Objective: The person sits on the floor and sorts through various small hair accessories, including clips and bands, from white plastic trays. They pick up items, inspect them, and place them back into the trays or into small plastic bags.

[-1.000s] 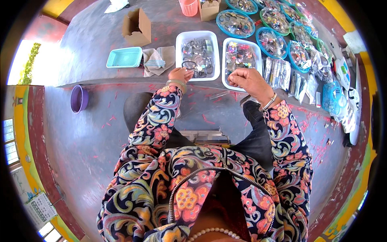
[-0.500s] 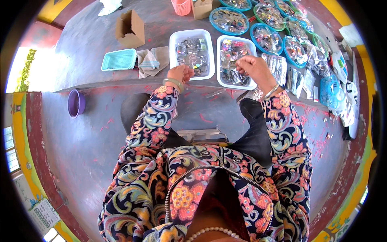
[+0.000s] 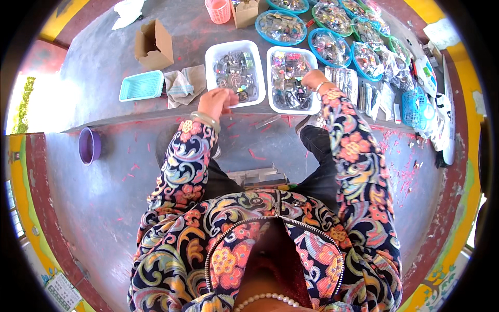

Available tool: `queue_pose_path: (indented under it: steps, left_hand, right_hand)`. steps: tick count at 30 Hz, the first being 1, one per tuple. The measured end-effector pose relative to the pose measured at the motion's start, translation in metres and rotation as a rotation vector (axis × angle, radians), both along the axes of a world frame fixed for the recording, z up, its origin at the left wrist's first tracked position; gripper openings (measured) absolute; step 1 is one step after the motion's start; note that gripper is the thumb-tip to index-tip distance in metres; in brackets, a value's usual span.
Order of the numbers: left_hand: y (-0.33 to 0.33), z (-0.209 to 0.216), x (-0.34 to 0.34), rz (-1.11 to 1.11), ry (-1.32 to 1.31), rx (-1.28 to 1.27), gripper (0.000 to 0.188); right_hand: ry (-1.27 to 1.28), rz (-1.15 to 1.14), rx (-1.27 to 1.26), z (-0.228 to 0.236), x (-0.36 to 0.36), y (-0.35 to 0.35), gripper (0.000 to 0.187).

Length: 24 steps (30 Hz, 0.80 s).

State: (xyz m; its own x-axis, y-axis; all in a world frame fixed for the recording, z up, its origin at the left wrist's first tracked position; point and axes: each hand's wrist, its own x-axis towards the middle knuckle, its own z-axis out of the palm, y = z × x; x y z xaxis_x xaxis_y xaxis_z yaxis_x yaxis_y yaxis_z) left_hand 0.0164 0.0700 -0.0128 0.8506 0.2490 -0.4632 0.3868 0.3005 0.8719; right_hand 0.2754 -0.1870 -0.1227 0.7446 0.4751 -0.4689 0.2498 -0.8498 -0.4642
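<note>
Two white plastic trays stand side by side in front of me, full of small mixed pieces, several in clear wrappers. My left hand [image 3: 215, 102] is at the near left corner of the left tray [image 3: 209, 66], its fingers bent together; what they hold, if anything, is too small to name. Over the right side of the right tray [image 3: 292, 111] is my right hand [image 3: 315, 79], its fingers curled down toward the small pieces [image 3: 291, 78]. My own hand hides its fingertips. A bangle circles each wrist.
Left of the trays lie a folded cloth [image 3: 186, 86], a turquoise basket [image 3: 141, 86] and an open cardboard box [image 3: 155, 46]. Round blue and green baskets [image 3: 280, 27] of packed pieces crowd the right, near clear packets [image 3: 341, 82]. A purple bucket [image 3: 90, 146] stands lower left.
The whole view has shifted a little. My left hand has moved slightly left, toward the tray's corner. My right hand has moved a little farther from me, along the right tray's side.
</note>
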Motion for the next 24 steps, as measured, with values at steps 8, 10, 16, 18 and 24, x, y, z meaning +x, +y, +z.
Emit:
queue_pose_path:
  steps: [8,10,16,18,24]
  left_hand:
    - [0.0,-0.01,0.012,0.008,0.0,-0.051,0.022]
    - [-0.003,-0.011,0.015,-0.017,0.002,-0.03,0.023]
    - [-0.004,-0.008,0.014,-0.012,0.025,-0.036,0.023]
    - [-0.006,-0.01,0.016,-0.028,0.018,-0.031,0.023]
    - [-0.003,-0.022,0.017,-0.037,0.031,-0.011,0.023]
  right_hand:
    - [-0.282,-0.112,-0.304,-0.084,-0.079,0.021,0.021]
    - [-0.221,-0.401,-0.251,-0.087,-0.085,0.014,0.025]
    - [-0.276,-0.317,-0.333,-0.064,-0.096,0.027,0.024]
    - [-0.285,-0.335,-0.305,-0.067,-0.096,0.024,0.024]
    - [-0.254,-0.286,-0.312,-0.048,-0.087,0.027,0.025]
